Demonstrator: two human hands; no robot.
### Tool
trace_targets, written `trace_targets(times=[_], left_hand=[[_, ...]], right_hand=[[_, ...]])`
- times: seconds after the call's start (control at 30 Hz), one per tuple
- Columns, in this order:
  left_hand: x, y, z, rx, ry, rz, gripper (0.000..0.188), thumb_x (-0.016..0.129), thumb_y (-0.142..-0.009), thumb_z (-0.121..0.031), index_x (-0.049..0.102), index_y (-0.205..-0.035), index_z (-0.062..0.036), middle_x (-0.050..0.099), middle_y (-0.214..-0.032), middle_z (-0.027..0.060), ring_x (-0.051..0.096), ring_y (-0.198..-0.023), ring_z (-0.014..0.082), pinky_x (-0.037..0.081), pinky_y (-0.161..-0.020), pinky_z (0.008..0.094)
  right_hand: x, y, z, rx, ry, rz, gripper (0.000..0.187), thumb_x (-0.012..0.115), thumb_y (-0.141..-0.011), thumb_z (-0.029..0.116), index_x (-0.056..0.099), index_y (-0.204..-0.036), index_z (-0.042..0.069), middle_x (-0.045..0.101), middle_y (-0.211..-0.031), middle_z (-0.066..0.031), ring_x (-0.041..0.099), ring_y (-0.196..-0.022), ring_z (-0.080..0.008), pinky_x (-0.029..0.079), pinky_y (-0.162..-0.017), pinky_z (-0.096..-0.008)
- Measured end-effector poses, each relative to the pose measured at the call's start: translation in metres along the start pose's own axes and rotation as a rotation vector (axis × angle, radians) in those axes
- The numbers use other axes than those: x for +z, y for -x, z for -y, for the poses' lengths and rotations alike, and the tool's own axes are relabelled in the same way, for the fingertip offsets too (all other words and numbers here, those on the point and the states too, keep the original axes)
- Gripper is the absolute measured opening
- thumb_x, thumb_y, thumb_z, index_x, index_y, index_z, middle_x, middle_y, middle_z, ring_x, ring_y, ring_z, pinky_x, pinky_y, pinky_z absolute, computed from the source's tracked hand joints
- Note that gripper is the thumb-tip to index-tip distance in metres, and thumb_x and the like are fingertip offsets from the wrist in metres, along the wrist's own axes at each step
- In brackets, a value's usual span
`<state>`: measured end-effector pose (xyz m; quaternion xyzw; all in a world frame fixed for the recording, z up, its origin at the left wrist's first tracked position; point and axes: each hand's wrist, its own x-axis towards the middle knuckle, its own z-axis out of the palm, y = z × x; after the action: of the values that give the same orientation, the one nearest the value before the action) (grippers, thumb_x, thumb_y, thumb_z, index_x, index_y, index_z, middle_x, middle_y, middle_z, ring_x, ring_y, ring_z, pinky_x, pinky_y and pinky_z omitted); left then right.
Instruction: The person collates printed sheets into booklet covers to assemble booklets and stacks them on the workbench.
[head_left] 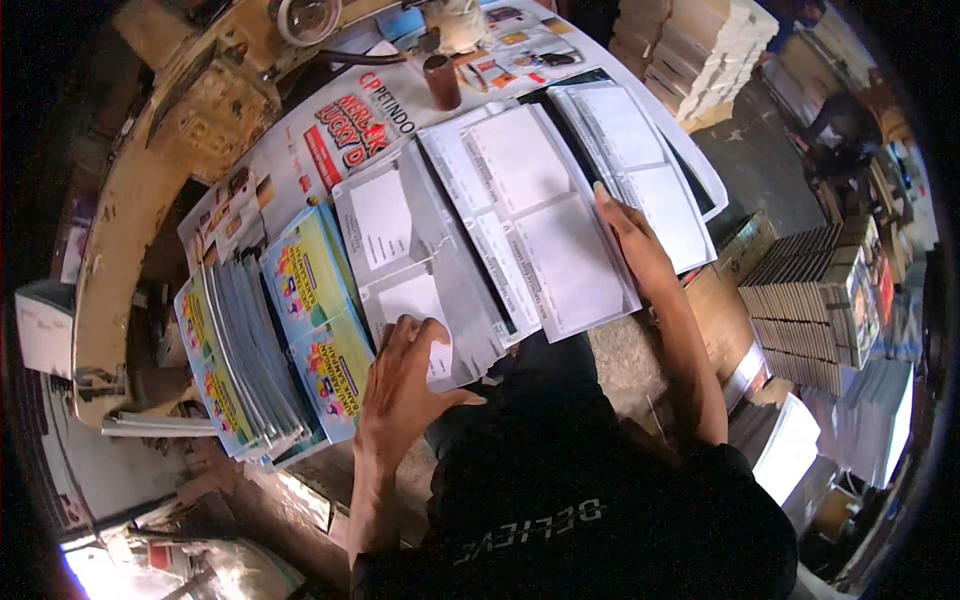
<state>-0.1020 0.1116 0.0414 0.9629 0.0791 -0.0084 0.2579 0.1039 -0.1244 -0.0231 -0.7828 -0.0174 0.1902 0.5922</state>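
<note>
Several stacks of printed sheets lie side by side across the table. My left hand [402, 385] rests on the lower part of a grey printed sheet [380, 215], fingers bent and thumb stretched out apart from them; it holds nothing. My right hand [640, 245] grips the right edge of a white printed sheet [575, 255] with boxed panels, which lies a little askew over similar sheets. To the left of the grey sheet lie yellow-and-blue printed covers [318, 320] and a fanned pile of sheets [255, 345]. Another white printed stack [640, 160] lies right of my right hand.
A dark brown jar [441, 82] stands at the table's far side on a printed poster [300, 150]. Tall paper stacks [700, 55] rise at the back right. Bundled booklets [810, 300] are piled at the right. A worn tan machine frame [110, 290] curves along the left.
</note>
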Motion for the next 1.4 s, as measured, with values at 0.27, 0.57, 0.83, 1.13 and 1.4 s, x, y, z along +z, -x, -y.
trace_targets(times=[0.27,0.57,0.83,1.13,1.4], left_hand=[[0.020,0.026,0.038,0.020,0.506,-0.136,0.013,0.063,-0.088,0.006,0.059,-0.100,0.0017,0.069,-0.111,0.0162,0.067,-0.105,0.0271,0.049,-0.090,0.0299],[0.043,0.031,0.035,0.127,0.982,-0.293,0.017,0.060,-0.091,0.009,0.058,-0.106,0.0014,0.066,-0.113,0.0170,0.056,-0.125,0.0258,0.040,-0.103,0.0309],[0.045,0.019,0.031,-0.133,0.430,-0.535,0.058,0.071,-0.089,-0.020,0.044,-0.135,0.0015,0.035,-0.147,0.0337,0.031,-0.141,0.0462,0.021,-0.117,0.0526],[0.043,0.021,0.023,-0.085,0.447,-0.528,0.063,0.068,-0.092,-0.022,0.038,-0.143,-0.0004,0.040,-0.147,0.0287,0.038,-0.139,0.0415,0.032,-0.114,0.0468],[-0.028,0.107,0.092,-0.122,-0.083,-0.163,0.068,0.086,-0.071,-0.019,0.056,-0.131,-0.0046,0.055,-0.136,0.0214,0.051,-0.130,0.0351,0.042,-0.111,0.0438]], right_hand=[[0.009,0.005,-0.011,-0.165,-0.078,-0.026,0.056,0.075,-0.087,0.023,0.053,-0.132,-0.004,0.066,-0.112,-0.0117,0.062,-0.100,-0.0161,0.049,-0.088,-0.0276],[0.101,0.036,0.009,-0.439,0.012,0.245,0.046,0.060,-0.094,0.007,0.047,-0.137,-0.002,0.062,-0.120,-0.0147,0.059,-0.110,-0.0205,0.046,-0.095,-0.0312],[0.117,0.047,0.022,-0.130,-0.135,0.299,0.053,0.066,-0.094,0.016,0.044,-0.140,0.000,0.064,-0.117,-0.0154,0.060,-0.108,-0.0171,0.047,-0.091,-0.0296],[0.129,0.044,0.013,-0.404,-0.117,0.399,0.054,0.073,-0.087,0.007,0.045,-0.132,0.001,0.068,-0.101,-0.0108,0.065,-0.090,-0.0136,0.053,-0.078,-0.0274],[0.127,0.041,0.006,-0.395,-0.041,0.349,0.050,0.072,-0.088,0.008,0.048,-0.131,0.001,0.070,-0.096,-0.0086,0.065,-0.085,-0.0127,0.052,-0.075,-0.0262]])
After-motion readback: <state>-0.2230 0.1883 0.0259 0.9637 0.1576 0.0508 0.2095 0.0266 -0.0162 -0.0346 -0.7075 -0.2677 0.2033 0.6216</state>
